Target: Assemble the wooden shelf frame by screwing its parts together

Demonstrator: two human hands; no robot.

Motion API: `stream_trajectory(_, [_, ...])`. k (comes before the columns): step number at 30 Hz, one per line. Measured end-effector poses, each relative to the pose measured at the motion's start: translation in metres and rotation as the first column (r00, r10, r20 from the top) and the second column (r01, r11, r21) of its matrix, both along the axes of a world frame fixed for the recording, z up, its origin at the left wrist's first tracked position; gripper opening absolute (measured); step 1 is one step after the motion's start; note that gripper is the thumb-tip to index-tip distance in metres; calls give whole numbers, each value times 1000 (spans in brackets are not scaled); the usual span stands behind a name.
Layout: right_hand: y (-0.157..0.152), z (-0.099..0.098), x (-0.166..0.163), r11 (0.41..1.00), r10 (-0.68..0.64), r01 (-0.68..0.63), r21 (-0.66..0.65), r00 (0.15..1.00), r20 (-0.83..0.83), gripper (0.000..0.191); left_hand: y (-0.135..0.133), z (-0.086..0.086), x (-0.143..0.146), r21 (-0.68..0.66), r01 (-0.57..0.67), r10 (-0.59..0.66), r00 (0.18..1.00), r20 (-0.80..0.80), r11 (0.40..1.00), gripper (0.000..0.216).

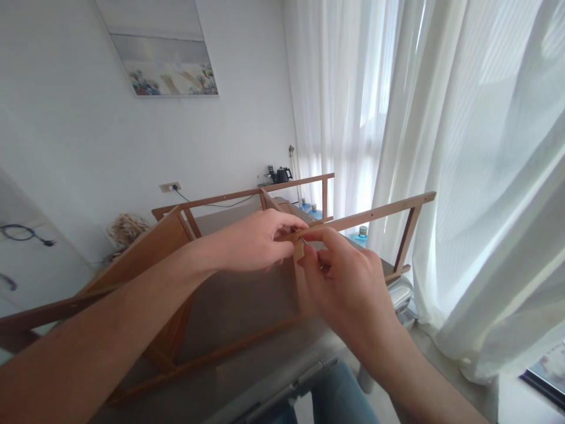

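A brown wooden shelf frame (pixel 375 211) lies on its side across a grey table (pixel 238 300). My left hand (pixel 260 235) is closed around the upper rail near its middle, with the thumb on the near side and the fingers over the top. Right beside it, my right hand (pixel 335 259) pinches a small, thin metal piece (pixel 303 240) between thumb and forefinger. That piece is at the joint of the rail and a wooden crosspiece (pixel 302 288). Its far end and exact kind are hidden by the fingers.
A wooden panel (pixel 141 253) slants inside the frame at the left. A black kettle (pixel 283 174) stands behind, with water bottles (pixel 362 234) beyond the table. White curtains (pixel 450 176) hang at the right. A cable runs from a wall socket (pixel 170 186).
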State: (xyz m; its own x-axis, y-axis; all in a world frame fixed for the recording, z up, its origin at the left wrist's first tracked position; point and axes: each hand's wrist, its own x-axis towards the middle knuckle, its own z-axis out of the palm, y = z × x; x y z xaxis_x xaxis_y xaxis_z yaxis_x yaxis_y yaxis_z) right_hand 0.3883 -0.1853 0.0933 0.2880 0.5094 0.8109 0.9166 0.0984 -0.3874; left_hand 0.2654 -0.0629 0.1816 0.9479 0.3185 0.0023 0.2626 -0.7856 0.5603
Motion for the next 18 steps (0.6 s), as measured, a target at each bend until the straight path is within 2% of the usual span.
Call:
stream_trajectory(6, [-4, -9, 5, 967, 256, -248, 62, 935, -248, 11, 2, -1, -1, 29, 26, -27, 998, 52, 999, 28])
stream_trajectory(9, [-6, -17, 7, 932, 362, -350, 95, 878, -313, 7, 4, -3, -1, 46, 25, -28, 997, 65, 999, 31])
stream_trajectory(13, [-10, -26, 12, 869, 486, -487, 88, 804, -342, 25, 6, -3, -1, 93, 15, -21, 998, 58, 996, 44])
stream_trajectory(18, [-13, -33, 23, 844, 517, -535, 26, 802, -299, 36, 6, -2, -1, 89, 5, -8, 999, 38, 996, 46])
